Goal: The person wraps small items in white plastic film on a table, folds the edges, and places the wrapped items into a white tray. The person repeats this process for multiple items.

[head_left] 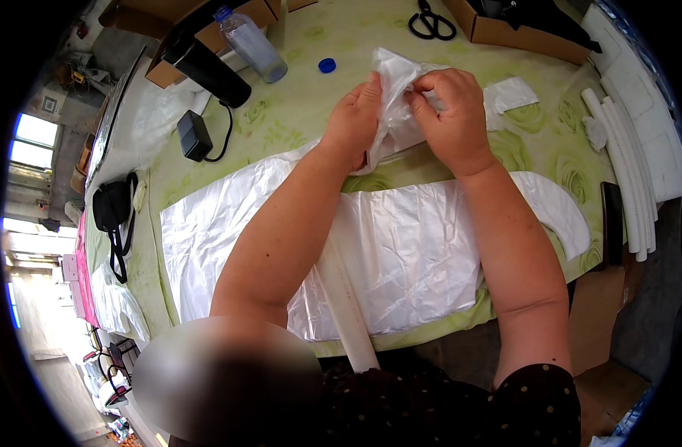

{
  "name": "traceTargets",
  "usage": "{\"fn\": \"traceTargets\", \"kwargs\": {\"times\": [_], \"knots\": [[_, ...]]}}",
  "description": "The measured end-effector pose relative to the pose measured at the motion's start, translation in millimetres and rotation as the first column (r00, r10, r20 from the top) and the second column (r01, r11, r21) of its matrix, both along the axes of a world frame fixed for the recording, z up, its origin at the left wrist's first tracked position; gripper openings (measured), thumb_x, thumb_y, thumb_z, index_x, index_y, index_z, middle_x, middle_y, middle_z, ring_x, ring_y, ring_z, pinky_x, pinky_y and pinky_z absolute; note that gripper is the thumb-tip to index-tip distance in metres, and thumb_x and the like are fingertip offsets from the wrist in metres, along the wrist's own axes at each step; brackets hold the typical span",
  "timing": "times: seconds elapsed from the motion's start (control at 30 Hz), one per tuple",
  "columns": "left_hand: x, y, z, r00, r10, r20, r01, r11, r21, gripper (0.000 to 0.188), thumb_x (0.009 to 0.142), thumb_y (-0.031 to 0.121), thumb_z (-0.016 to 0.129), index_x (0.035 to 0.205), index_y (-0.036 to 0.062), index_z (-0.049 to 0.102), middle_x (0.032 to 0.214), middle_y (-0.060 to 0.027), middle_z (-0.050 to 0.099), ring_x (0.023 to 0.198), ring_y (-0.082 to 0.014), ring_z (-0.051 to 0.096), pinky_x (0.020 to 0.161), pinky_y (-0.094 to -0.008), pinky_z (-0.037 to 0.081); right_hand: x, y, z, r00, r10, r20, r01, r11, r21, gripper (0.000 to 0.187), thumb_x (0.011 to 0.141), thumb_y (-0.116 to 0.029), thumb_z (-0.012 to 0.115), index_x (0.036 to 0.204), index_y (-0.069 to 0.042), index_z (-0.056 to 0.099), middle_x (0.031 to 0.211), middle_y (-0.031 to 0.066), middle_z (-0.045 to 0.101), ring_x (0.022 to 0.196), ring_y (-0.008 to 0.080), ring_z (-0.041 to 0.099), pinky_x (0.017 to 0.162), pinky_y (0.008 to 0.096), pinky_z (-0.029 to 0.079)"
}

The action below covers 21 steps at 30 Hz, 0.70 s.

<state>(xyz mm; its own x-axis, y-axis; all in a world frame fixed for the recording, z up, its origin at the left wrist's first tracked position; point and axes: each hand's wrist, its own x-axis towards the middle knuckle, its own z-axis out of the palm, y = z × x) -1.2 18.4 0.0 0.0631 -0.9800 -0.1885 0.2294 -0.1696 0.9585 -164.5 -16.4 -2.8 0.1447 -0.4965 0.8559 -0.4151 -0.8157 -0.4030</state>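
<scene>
My left hand [354, 123] and my right hand [454, 115] are raised side by side above the far middle of the table. Between them is a crumpled piece of thin, whitish plastic film [395, 83], perhaps a bag. My left thumb presses along its left edge, while the other fingers are mostly hidden behind it. On its right side, my right thumb and forefinger pinch the film. Below my forearms, white, creased plastic sheeting [408, 249] lies flat on the table. A pale tube [343, 302] rests across it, one end toward my body.
A clear bottle [253, 46], a black cylinder [211, 73], a blue cap [327, 65] and a black power adapter [195, 135] stand or lie at the far left. Black scissors [432, 26] and a cardboard box [520, 30] are far right. White tubes [624, 171] line the right edge.
</scene>
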Motion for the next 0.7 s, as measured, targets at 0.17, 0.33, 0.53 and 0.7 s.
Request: {"fn": "traceTargets", "kwargs": {"times": [0.17,0.33,0.53,0.7], "knots": [[-0.4,2.9,3.4,0.998,-0.001,-0.056,0.000,1.000,-0.017,0.048,0.101,0.047,0.055,0.124,0.0048,0.060,0.103,-0.0029,0.065,0.088,-0.0132,0.058,0.075,-0.0292,0.051,-2.9,-0.3,-0.4,0.998,-0.032,-0.045,0.032,0.999,-0.010,0.009,0.072,-0.006,0.071,0.078,-0.009,0.065,0.077,0.0034,0.066,0.077,0.0279,0.060,0.075,0.0416,0.045],[-0.1,-0.9,8.7,0.999,0.034,-0.029,-0.033,0.999,0.025,0.038,0.098,0.040,0.061,0.120,0.0088,0.060,0.099,-0.0021,0.064,0.082,-0.0136,0.060,0.065,-0.0299,0.050,-5.4,-3.5,-0.1,0.992,0.071,-0.103,-0.075,0.997,-0.031,0.013,0.071,-0.002,0.067,0.080,-0.011,0.065,0.075,0.0035,0.065,0.074,0.0271,0.060,0.071,0.0405,0.046],[1.9,-3.2,5.8,0.997,0.040,-0.071,-0.040,0.999,0.012,0.036,0.100,0.038,0.059,0.123,0.0111,0.058,0.100,-0.0018,0.065,0.080,-0.0137,0.060,0.063,-0.0303,0.048,2.0,2.1,-1.7,0.993,0.109,-0.044,-0.105,0.990,0.089,0.034,0.071,0.002,0.062,0.100,-0.014,0.069,0.070,0.0038,0.062,0.071,0.0277,0.059,0.070,0.0417,0.046],[2.0,-1.4,7.8,0.998,0.033,-0.060,-0.033,0.999,0.008,0.034,0.101,0.036,0.056,0.123,0.0103,0.058,0.099,-0.0018,0.065,0.081,-0.0133,0.060,0.063,-0.0305,0.048,0.2,7.4,1.0,0.990,0.139,-0.034,-0.132,0.979,0.157,0.033,0.074,-0.003,0.065,0.105,-0.011,0.068,0.082,0.0066,0.063,0.081,0.0293,0.059,0.079,0.0418,0.047]]}}
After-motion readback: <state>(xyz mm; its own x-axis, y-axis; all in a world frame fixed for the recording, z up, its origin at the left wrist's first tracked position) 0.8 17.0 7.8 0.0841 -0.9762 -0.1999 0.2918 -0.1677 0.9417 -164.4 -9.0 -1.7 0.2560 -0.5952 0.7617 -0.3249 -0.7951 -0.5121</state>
